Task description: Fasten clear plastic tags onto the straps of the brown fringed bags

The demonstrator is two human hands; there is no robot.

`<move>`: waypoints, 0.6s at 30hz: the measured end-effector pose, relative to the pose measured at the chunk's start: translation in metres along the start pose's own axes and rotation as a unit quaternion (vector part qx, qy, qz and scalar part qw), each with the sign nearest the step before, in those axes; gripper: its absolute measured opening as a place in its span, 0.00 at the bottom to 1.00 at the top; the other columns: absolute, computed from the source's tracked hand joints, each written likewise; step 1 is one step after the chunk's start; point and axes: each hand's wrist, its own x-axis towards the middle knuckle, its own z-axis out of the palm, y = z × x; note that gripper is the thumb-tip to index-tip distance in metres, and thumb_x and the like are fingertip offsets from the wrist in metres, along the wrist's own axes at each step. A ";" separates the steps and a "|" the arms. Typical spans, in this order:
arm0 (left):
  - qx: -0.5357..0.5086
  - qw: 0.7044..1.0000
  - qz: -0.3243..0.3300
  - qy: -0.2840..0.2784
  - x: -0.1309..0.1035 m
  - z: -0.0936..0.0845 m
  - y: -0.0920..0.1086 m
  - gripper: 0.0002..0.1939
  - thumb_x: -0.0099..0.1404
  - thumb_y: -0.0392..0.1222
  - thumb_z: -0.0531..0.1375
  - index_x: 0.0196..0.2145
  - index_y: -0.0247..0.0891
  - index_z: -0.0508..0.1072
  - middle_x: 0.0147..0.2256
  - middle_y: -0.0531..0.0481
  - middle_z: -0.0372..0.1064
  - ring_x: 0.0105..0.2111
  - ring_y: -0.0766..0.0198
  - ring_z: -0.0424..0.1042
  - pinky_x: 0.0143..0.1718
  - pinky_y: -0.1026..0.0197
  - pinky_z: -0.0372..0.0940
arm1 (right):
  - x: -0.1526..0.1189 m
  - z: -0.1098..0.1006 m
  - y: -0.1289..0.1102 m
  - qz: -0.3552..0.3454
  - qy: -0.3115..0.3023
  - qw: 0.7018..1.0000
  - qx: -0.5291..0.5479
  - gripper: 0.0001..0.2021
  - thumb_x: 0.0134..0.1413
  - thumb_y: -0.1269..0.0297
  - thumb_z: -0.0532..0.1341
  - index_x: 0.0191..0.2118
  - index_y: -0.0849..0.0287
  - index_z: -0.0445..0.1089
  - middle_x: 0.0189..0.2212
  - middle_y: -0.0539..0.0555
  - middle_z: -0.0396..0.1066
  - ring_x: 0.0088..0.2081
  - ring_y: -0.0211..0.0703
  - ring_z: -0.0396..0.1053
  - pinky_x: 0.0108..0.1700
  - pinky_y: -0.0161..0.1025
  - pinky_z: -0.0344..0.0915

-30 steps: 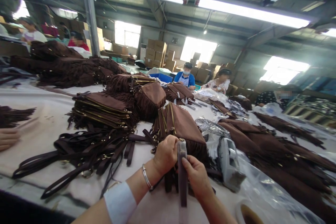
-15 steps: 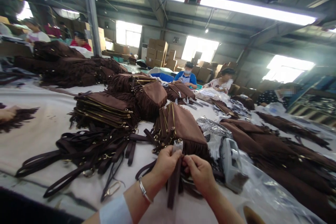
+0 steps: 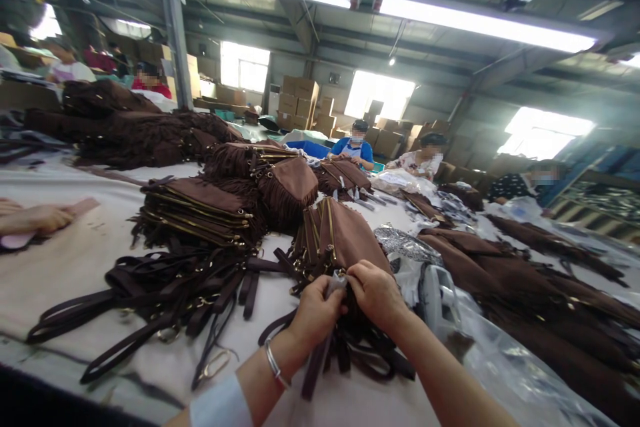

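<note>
My left hand (image 3: pixel 320 310) is closed on a dark brown strap (image 3: pixel 316 370), whose upper end is wrapped in pale translucent material (image 3: pixel 338 282). The strap hangs down below the fingers. My right hand (image 3: pixel 375 290) pinches at the top of that wrapped end, by a small gold ring at the near corner of a brown fringed bag (image 3: pixel 350 233); what its fingertips grip is too small to tell. This bag leans on others with gold zippers. To the left, loose dark straps (image 3: pixel 200 287) with gold clasps lie beneath a stack of zippered bags (image 3: pixel 195 207).
A gold clasp (image 3: pixel 216 363) lies near the front edge. On the right are clear plastic (image 3: pixel 505 347), a white dispenser-like object (image 3: pixel 443 300) and brown bags (image 3: pixel 480 267). Another person's hand (image 3: pixel 45 217) reaches in at far left. People sit across the table.
My right hand has moved up and slightly in, to the top of the wrapped end. The strap's lower end has swung left. At far left, the other person's dark fringed piece is gone from view.
</note>
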 end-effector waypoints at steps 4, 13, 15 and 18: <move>-0.058 0.996 -0.060 -0.032 0.003 0.000 0.001 0.19 0.58 0.56 0.61 0.36 0.37 0.67 0.24 0.54 0.69 0.15 0.72 0.60 0.16 0.68 0.54 | -0.003 0.008 0.004 0.046 0.074 0.996 0.005 0.09 0.58 0.67 0.54 0.29 0.57 0.69 0.29 0.53 0.70 0.33 0.43 0.69 0.36 0.37 0.60; -0.037 0.996 -0.075 -0.019 -0.002 0.000 0.005 0.19 0.57 0.55 0.62 0.34 0.36 0.66 0.26 0.51 0.71 0.19 0.69 0.67 0.17 0.68 0.58 | -0.009 0.018 0.010 0.126 0.098 0.975 0.156 0.11 0.59 0.60 0.55 0.40 0.59 0.71 0.33 0.54 0.73 0.35 0.44 0.70 0.40 0.39 0.64; -0.035 0.996 -0.080 -0.022 -0.002 0.001 0.004 0.20 0.57 0.56 0.62 0.35 0.37 0.65 0.27 0.50 0.71 0.21 0.67 0.70 0.18 0.67 0.60 | -0.006 0.013 0.008 0.090 0.081 0.982 0.143 0.12 0.58 0.60 0.57 0.43 0.58 0.71 0.35 0.54 0.72 0.36 0.44 0.70 0.41 0.39 0.64; -0.047 0.994 -0.095 -0.033 -0.003 0.003 0.005 0.22 0.56 0.57 0.63 0.38 0.37 0.65 0.29 0.49 0.73 0.22 0.65 0.72 0.19 0.67 0.61 | 0.001 0.009 0.005 0.054 0.059 0.991 0.104 0.07 0.57 0.63 0.57 0.33 0.57 0.72 0.32 0.53 0.70 0.35 0.43 0.69 0.40 0.39 0.63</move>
